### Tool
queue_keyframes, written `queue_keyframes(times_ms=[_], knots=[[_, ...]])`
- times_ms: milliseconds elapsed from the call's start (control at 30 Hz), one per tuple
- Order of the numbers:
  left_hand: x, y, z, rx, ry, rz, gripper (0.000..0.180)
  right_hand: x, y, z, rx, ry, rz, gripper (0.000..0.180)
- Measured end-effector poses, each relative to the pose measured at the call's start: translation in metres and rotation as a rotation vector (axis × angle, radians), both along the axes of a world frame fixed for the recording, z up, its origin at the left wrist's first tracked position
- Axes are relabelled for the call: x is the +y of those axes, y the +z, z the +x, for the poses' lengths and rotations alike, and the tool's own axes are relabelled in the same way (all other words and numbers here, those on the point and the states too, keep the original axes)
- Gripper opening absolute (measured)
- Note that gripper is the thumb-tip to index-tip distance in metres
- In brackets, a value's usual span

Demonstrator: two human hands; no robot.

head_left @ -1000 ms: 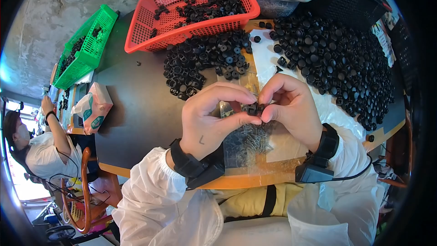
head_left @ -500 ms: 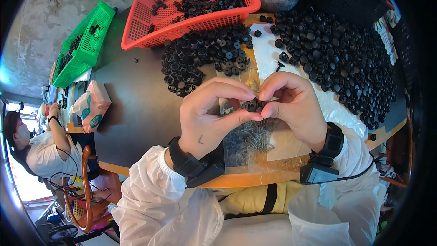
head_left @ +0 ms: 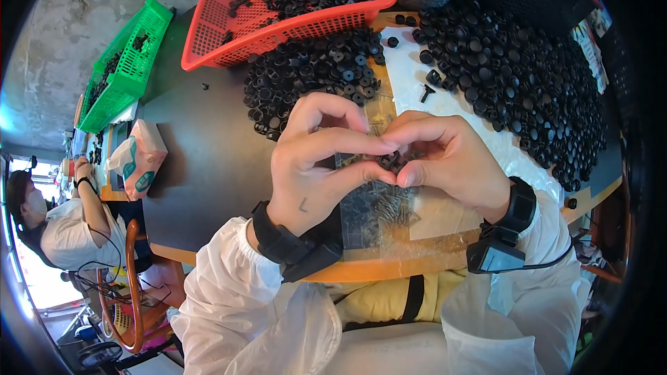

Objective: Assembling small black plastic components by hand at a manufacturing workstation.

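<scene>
Between the fingertips of both hands sits a small black plastic part [head_left: 390, 160], mostly covered by the fingers. My left hand [head_left: 316, 156] pinches it from the left with thumb and index finger, its other fingers curled above. From the right, my right hand [head_left: 451, 163] grips it with thumb and fingertips. Below the hands lie several small metal screws or springs [head_left: 394, 207] on a clear plastic sheet; their kind is hard to make out. A heap of black ring-like parts [head_left: 306, 73] lies beyond my left hand, and a larger heap of black round caps [head_left: 514, 83] beyond my right.
A red basket [head_left: 208, 28] with black parts stands at the far side. A green basket [head_left: 142, 73] and a tissue pack [head_left: 144, 160] are at the left. One black stemmed piece [head_left: 426, 93] lies on white sheeting. Another person [head_left: 76, 226] sits at far left.
The left hand's fingers have lifted and spread further over the part. The black part has tilted between the fingertips, and the right hand's fingers have closed in over it.
</scene>
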State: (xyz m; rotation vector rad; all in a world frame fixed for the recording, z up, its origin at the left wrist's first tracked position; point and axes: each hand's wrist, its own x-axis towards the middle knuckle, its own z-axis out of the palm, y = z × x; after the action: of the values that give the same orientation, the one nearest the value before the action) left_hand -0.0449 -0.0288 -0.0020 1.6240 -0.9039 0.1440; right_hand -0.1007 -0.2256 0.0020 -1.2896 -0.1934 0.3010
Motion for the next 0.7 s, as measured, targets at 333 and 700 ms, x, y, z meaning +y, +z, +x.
queue_keyframes(times_ms=[333,700], knots=[[-0.003,0.006,-0.01,-0.124,0.01,0.051,0.028,0.003,0.002,-0.005,-0.057,-0.099,-0.032,0.027],[-0.003,0.012,-0.01,-0.338,0.052,0.087,0.031,0.006,0.004,-0.004,-0.07,-0.11,-0.006,0.024]])
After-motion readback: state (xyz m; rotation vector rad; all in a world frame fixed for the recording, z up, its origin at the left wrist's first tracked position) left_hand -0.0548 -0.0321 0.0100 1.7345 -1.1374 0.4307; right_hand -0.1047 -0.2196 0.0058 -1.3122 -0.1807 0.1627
